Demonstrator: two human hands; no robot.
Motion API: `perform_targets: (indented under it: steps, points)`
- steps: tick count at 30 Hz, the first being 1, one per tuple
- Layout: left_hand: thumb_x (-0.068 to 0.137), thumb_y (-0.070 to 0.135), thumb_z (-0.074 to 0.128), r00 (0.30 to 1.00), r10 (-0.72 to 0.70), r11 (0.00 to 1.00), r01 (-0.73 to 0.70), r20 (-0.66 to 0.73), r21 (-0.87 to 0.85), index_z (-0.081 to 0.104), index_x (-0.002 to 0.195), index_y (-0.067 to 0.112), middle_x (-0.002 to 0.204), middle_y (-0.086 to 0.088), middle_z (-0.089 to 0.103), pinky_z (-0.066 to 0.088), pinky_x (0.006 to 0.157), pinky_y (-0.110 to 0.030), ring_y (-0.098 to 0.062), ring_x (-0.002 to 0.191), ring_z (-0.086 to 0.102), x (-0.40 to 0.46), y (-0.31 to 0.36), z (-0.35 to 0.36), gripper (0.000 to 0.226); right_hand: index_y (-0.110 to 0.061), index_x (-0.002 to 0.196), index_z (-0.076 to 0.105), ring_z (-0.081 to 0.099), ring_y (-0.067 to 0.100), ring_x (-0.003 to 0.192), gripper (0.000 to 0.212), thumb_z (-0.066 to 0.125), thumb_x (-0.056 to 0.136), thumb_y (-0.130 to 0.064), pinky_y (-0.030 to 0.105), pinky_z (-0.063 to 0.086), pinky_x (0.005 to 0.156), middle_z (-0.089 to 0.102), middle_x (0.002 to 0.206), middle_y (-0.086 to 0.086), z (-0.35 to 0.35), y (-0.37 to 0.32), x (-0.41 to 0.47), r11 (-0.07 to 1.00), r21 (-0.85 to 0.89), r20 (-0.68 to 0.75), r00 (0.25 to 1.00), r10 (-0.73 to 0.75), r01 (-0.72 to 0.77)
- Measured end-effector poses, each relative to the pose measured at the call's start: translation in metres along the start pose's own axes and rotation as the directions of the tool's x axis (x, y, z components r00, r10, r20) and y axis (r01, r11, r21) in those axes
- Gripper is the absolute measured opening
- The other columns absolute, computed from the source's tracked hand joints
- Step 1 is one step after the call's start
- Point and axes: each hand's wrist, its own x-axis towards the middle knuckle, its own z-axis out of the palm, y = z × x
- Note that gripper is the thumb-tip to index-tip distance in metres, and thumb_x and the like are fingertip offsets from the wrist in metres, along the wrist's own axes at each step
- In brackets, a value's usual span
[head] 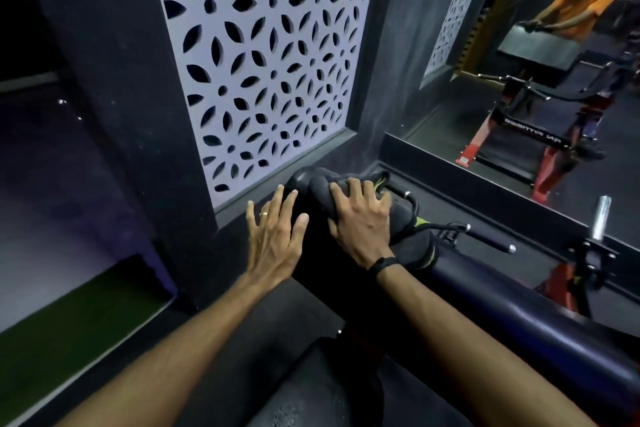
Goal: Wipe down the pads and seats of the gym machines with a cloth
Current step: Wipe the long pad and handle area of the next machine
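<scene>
Your 2 arms reach forward; your left hand (pixel 275 236) lies flat with fingers spread, your right hand (pixel 360 218) curls downward, gripping.

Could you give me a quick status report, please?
Left hand flat on pad. Right hand grips cloth on it. Nothing in the way.

A pale panel (pixel 263 55) cut with leaf-shaped holes is standing against the dark wall (pixel 114 114) straight ahead. To the right, a mirror (pixel 540 87) is running along the wall and showing a red-framed machine (pixel 540 142) on the dark floor. A chrome peg (pixel 601 218) is sticking upright just below the mirror. Down at the lower left, a strip of green flooring (pixel 79 315) is lying beside the wall.
</scene>
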Motion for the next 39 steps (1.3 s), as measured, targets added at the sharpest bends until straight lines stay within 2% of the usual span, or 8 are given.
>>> perform_targets:
  steps: [4, 9, 14, 20, 25, 32, 35, 39]
  points:
    - [0.094, 0.060, 0.011, 0.997, -0.073, 0.997, 0.071, -0.031, -0.043, 0.034, 0.156, 0.019, 0.165, -0.006, 0.027, -0.005, 0.123, -0.048, -0.021, 0.149, 0.030, 0.024, -0.020, 0.001, 0.077, -0.020, 0.119, 0.058, 0.050, 0.031, 0.096, 0.047, 0.056, 0.080, -0.046, 0.046, 0.037, 0.075, 0.055, 0.110, 0.010, 0.008, -0.026, 0.028, 0.999, -0.001, -0.036, 0.998, -0.049, 0.049]
    - [0.091, 0.062, 0.007, 0.994, -0.113, 0.986, 0.112, 0.000, -0.124, 0.031, 0.156, 0.017, 0.164, -0.005, 0.028, -0.003, 0.124, -0.049, -0.016, 0.151, 0.024, 0.050, -0.034, 0.006, 0.083, -0.020, 0.117, 0.059, 0.050, 0.031, 0.095, 0.044, 0.054, 0.081, -0.045, 0.046, 0.037, 0.076, 0.056, 0.110, 0.010, 0.017, -0.039, 0.043, 1.000, 0.005, -0.061, 0.998, -0.024, 0.024]
    - [0.093, 0.060, 0.011, 0.999, -0.037, 0.985, 0.040, 0.018, -0.169, 0.035, 0.155, 0.013, 0.163, -0.006, 0.032, 0.001, 0.124, -0.050, -0.015, 0.151, 0.024, 0.065, -0.041, 0.014, 0.081, -0.022, 0.120, 0.061, 0.052, 0.033, 0.094, 0.046, 0.041, 0.085, -0.046, 0.045, 0.034, 0.075, 0.058, 0.112, 0.010, 0.020, -0.043, 0.042, 0.999, 0.025, -0.075, 0.996, 0.044, -0.042]
    - [0.093, 0.059, 0.015, 0.989, 0.116, 0.950, -0.082, 0.096, -0.301, 0.039, 0.153, 0.011, 0.163, -0.005, 0.032, 0.004, 0.124, -0.047, -0.016, 0.149, 0.028, 0.081, -0.050, 0.015, 0.080, -0.023, 0.122, 0.063, 0.054, 0.032, 0.094, 0.051, 0.053, 0.081, -0.051, 0.044, 0.035, 0.074, 0.060, 0.110, 0.010, 0.022, -0.050, 0.041, 0.987, -0.013, -0.081, 0.984, 0.158, -0.160]
    - [0.095, 0.057, 0.015, 0.929, 0.335, 0.884, -0.253, 0.156, -0.393, 0.052, 0.143, 0.016, 0.161, -0.003, 0.036, 0.007, 0.121, -0.040, -0.014, 0.146, 0.032, 0.099, -0.078, -0.009, 0.073, -0.024, 0.104, 0.067, 0.055, 0.031, 0.091, 0.037, 0.059, 0.080, -0.051, 0.043, 0.036, 0.073, 0.061, 0.101, 0.008, 0.017, -0.070, 0.045, 0.929, -0.030, -0.118, 0.924, 0.364, -0.370]
    - [0.094, 0.059, 0.017, 0.878, 0.431, 0.823, -0.287, 0.209, -0.490, 0.061, 0.133, 0.016, 0.156, -0.003, 0.044, 0.017, 0.118, -0.036, -0.018, 0.143, 0.039, 0.138, -0.100, -0.029, 0.073, -0.027, 0.094, 0.067, 0.053, 0.029, 0.090, 0.037, 0.053, 0.087, -0.060, 0.041, 0.034, 0.071, 0.058, 0.094, 0.004, 0.015, -0.092, 0.059, 0.805, -0.051, -0.140, 0.803, 0.580, -0.591]
    - [0.094, 0.058, 0.018, 0.858, 0.468, 0.789, -0.298, 0.211, -0.537, 0.064, 0.128, 0.016, 0.153, -0.004, 0.047, 0.020, 0.118, -0.039, -0.019, 0.141, 0.041, 0.160, -0.089, -0.026, 0.072, -0.026, 0.090, 0.067, 0.053, 0.029, 0.088, 0.036, 0.055, 0.086, -0.060, 0.040, 0.032, 0.070, 0.058, 0.092, 0.004, 0.020, -0.095, 0.062, 0.767, -0.068, -0.172, 0.764, 0.621, -0.639]
    - [0.095, 0.051, 0.021, 0.817, 0.549, 0.738, -0.373, 0.179, -0.563, 0.072, 0.112, 0.010, 0.142, -0.010, 0.058, 0.024, 0.116, -0.040, -0.020, 0.138, 0.046, 0.183, -0.070, -0.017, 0.067, -0.026, 0.085, 0.067, 0.053, 0.028, 0.085, 0.034, 0.059, 0.084, -0.059, 0.041, 0.032, 0.071, 0.059, 0.089, 0.004, 0.030, -0.100, 0.067, 0.712, -0.068, -0.271, 0.700, 0.661, -0.699]
